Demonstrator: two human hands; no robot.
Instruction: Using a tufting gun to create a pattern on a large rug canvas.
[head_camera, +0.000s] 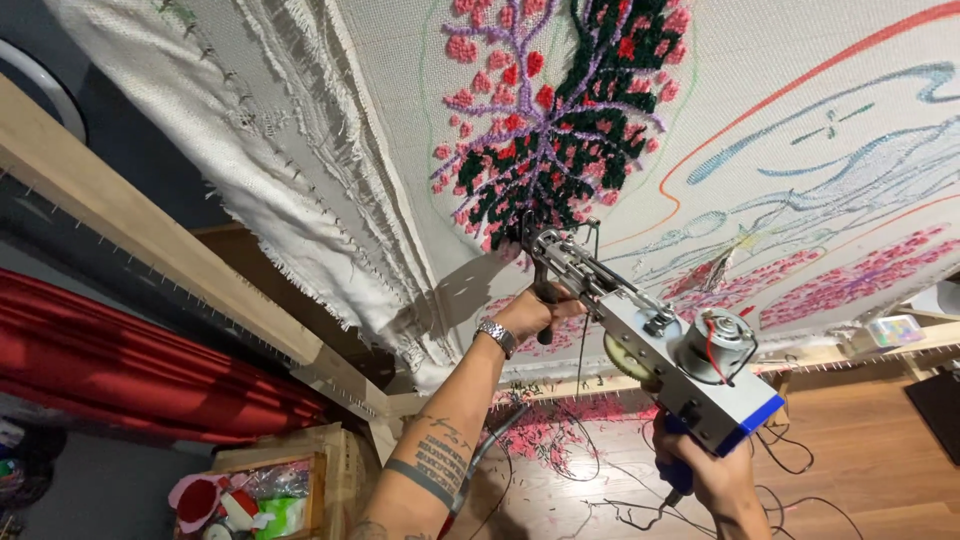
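A metal tufting gun (650, 345) with a blue base and a small motor is pressed nose-first against a white cloth (760, 110) stretched on a wooden frame (150, 240). My left hand (530, 310), with a wristwatch, grips the gun's black front handle. My right hand (710, 475) holds the blue rear grip below the motor. The needle tip meets the lower edge of a tufted patch of pink, red, dark green and purple yarn (560, 120). Drawn outlines and pink tufted areas (860, 270) lie to the right on the cloth.
Yarn scraps and dark cords (560, 450) litter the wooden floor below. A wooden crate (265, 490) of colourful items stands at lower left beside red fabric (130, 370). The frame's rail has rows of small nails along its edge.
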